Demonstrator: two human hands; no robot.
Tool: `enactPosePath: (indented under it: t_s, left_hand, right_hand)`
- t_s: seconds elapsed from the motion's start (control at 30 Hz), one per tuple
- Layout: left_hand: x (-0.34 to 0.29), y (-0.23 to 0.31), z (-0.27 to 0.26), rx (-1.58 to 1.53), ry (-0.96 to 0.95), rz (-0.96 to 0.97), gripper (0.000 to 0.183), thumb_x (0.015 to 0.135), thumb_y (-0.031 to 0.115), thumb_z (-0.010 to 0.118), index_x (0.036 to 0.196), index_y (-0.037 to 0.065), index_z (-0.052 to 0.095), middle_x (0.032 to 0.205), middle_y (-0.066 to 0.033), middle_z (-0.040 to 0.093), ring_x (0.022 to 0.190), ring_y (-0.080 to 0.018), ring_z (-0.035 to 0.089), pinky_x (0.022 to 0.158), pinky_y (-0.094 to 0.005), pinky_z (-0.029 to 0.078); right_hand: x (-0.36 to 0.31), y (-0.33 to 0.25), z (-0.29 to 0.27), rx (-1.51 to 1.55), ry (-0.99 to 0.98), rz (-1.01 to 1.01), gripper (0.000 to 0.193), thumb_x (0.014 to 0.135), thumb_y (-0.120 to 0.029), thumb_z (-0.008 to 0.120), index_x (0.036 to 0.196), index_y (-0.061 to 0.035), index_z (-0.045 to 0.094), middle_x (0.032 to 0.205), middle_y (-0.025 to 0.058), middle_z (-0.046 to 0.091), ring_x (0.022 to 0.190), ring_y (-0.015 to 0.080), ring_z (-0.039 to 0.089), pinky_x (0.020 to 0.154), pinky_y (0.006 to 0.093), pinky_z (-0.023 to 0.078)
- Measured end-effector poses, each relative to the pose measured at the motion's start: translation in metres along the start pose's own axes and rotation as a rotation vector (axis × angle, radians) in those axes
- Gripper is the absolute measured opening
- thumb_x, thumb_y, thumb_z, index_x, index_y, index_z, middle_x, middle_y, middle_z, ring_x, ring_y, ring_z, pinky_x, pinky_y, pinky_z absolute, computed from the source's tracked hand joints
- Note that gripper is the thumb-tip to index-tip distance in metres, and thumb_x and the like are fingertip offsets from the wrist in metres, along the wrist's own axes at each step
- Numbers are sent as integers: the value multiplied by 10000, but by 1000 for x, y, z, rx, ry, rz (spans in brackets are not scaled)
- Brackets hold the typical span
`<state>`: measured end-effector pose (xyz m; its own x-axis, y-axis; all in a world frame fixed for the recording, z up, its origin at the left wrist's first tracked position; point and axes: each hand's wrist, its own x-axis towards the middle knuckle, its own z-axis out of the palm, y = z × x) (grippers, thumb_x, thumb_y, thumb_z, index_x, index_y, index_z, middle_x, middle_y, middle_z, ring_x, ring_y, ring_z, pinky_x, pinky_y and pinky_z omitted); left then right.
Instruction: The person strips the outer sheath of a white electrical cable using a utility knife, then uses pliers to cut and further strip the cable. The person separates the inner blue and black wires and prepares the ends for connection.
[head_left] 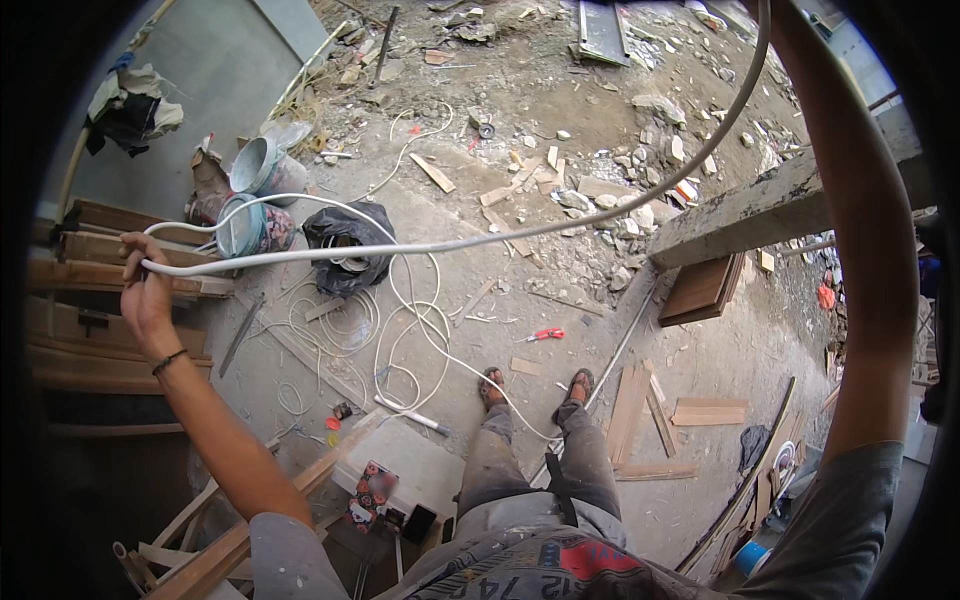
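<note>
Out at the left, my left hand (148,295) is closed round a white flexible cable (540,230). One length stretches from it across the view, bowing up to the top right edge beside my raised right forearm (860,190). My right hand lies past the top edge, hidden. Another length leaves my left hand, dips over the buckets and falls to loose coils (415,330) on the floor, with an end passing between my feet. A black plastic bag (350,245) with coiled material inside stands beside these coils.
Two paint buckets (262,168) and stacked wooden boards (75,330) stand left. Red-handled cutters (546,334) lie before my feet. Rubble (620,150) spreads ahead. A concrete beam (740,215), wooden panels (700,290) and wood offcuts (708,411) are right. A phone (418,525) rests low left.
</note>
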<state>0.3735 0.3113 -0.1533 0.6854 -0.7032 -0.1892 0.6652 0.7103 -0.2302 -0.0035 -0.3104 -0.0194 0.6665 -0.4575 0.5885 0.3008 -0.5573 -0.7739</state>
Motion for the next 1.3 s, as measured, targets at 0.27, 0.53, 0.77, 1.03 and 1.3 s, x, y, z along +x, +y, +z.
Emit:
enactPosePath:
  t_s: [0.27, 0.53, 0.77, 1.03, 1.3]
  left_hand:
    - [-50, -187, -454, -23, 511, 265, 198, 1122, 228, 481, 1141, 79, 611, 1092, -59, 749, 985, -196, 725, 1186, -584, 391]
    - [-124, -303, -908, -120, 898, 360, 450, 1087, 73, 379, 1535, 102, 404, 1684, -31, 399, 1545, -304, 386, 1241, -695, 275]
    - [-163, -333, -1024, 173, 1159, 227, 83, 1080, 36, 468, 1140, 48, 524, 1481, -195, 554, 1443, -415, 498, 1197, -647, 418]
    - [-169, -313, -1168, 722, 1128, -105, 122, 1112, 160, 526, 1156, 62, 584, 1313, -153, 655, 1117, -246, 647, 1033, -413, 542]
    - [-135, -298, -1237, 962, 886, -149, 140, 1099, 130, 517, 1206, 61, 576, 1219, -126, 695, 982, -157, 652, 895, -295, 570]
  right_hand:
    - [-312, 417, -55, -1194, -383, 490, 944, 921, -174, 790, 1651, -65, 203, 1579, 449, 305, 1429, 527, 457, 1175, 483, 425]
    - [-832, 468, 117, 118, -12, 1626, 373, 1006, -173, 705, 1281, 63, 616, 1014, 168, 719, 847, 252, 743, 668, 356, 577]
    - [-919, 538, 184, 620, 228, 1915, 659, 1086, -499, 539, 1465, 31, 442, 1298, 232, 655, 1194, 414, 650, 929, 576, 561]
    - [-986, 701, 165, 373, -6, 1549, 248, 1096, -206, 540, 1192, 23, 546, 870, 134, 670, 670, 259, 711, 632, 428, 637]
    - [-1064, 717, 170, 4, 33, 1037, 250, 1087, -170, 561, 1232, -14, 692, 864, 100, 686, 708, 218, 677, 670, 345, 556]
